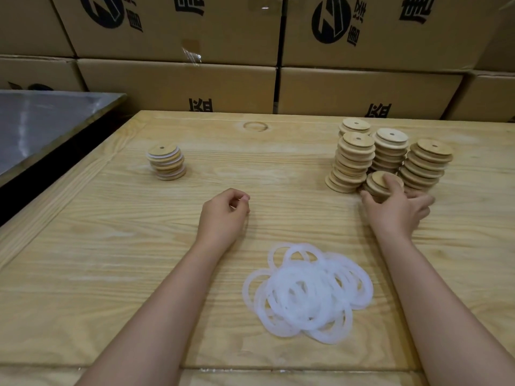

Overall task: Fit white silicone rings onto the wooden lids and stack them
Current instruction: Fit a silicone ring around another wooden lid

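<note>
Right hand (pixel 399 210) grips the wooden lid (pixel 376 180) beside tall stacks (pixel 354 162).

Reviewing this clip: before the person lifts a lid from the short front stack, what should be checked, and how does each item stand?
1. Right hand holds the short lid stack: ok.
2. Only one lid taken: cannot tell, fingers cover the edges.
3. Left hand free for a ring: ok, loosely curled, holding nothing.
4. Ring pile close by: ok, between the forearms.
5. Tall lid stacks clear of the right hand: cannot tell, they stand right behind it.
6. Finished stack ready for another lid: ok, though its lids sit offset.
</note>
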